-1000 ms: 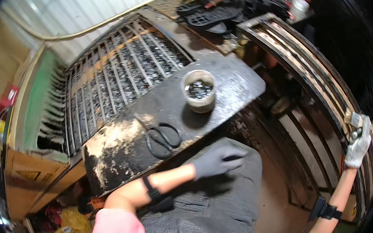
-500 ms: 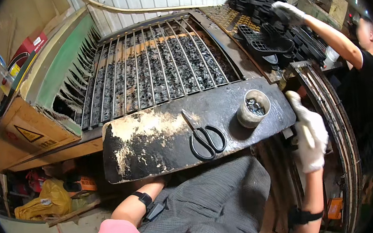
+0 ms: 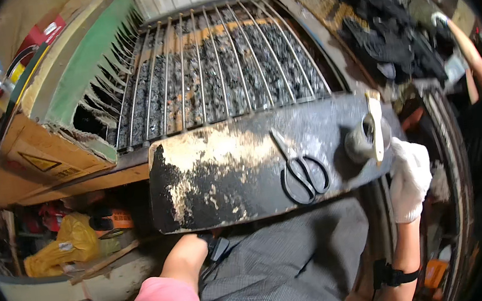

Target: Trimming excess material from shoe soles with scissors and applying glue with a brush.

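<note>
My right hand [image 3: 412, 182], in a white glove, is closed on a small brush [image 3: 376, 130] with a pale handle and tan bristles pointing up. The brush stands in front of a round, dirty cup [image 3: 357, 145] at the right end of a worn black board [image 3: 239, 192]; the fingers' grip is partly blurred. Black-handled scissors [image 3: 304, 178] lie on the board left of the cup, blades pointing away. My left forearm [image 3: 185, 259] goes beneath the board's near edge, and that hand is hidden.
Beyond the board, metal bars [image 3: 201, 78] span a bed of dark chunks. A frayed green panel [image 3: 76, 68] stands left. Black sole-shaped pieces [image 3: 379, 36] pile up at far right, near another person's gloved hand [image 3: 440, 18]. A yellow bag [image 3: 69, 245] lies low left.
The view has shifted, so the board sits further right. My right hand has brought the brush in front of the cup. The other person's hand has moved away from the black pile.
</note>
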`<state>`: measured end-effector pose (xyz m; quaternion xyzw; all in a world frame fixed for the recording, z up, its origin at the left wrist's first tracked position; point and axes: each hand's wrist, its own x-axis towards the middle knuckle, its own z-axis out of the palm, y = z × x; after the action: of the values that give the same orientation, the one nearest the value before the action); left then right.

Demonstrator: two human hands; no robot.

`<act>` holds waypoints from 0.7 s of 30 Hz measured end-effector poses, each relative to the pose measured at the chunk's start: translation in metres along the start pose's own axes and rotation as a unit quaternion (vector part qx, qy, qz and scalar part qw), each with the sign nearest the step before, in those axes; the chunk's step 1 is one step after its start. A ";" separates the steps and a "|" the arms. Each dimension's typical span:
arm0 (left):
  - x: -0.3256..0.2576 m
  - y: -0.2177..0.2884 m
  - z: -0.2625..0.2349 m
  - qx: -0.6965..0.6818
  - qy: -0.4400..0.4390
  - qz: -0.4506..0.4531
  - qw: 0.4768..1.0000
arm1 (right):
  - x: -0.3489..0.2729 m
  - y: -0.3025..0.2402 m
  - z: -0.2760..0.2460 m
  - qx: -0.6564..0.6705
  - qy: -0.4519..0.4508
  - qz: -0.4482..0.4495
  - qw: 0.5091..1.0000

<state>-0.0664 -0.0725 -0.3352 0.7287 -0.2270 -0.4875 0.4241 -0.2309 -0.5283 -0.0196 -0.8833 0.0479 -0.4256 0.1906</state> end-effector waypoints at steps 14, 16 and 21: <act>-0.017 -0.008 -0.002 0.141 -0.292 -0.276 0.905 | -0.304 -0.068 -0.034 -0.019 -0.064 0.383 0.921; 0.027 0.013 -0.001 0.174 -0.299 -0.291 0.892 | -0.312 -0.069 -0.037 -0.019 -0.067 0.372 0.926; 0.036 0.028 -0.002 0.246 -0.348 -0.313 0.849 | -0.334 -0.078 -0.054 -0.006 -0.015 0.407 0.913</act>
<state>-0.0474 -0.1134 -0.3294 0.6241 -0.2323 -0.7442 -0.0512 -0.4899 -0.3902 -0.2044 -0.7946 0.4033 -0.2972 0.3429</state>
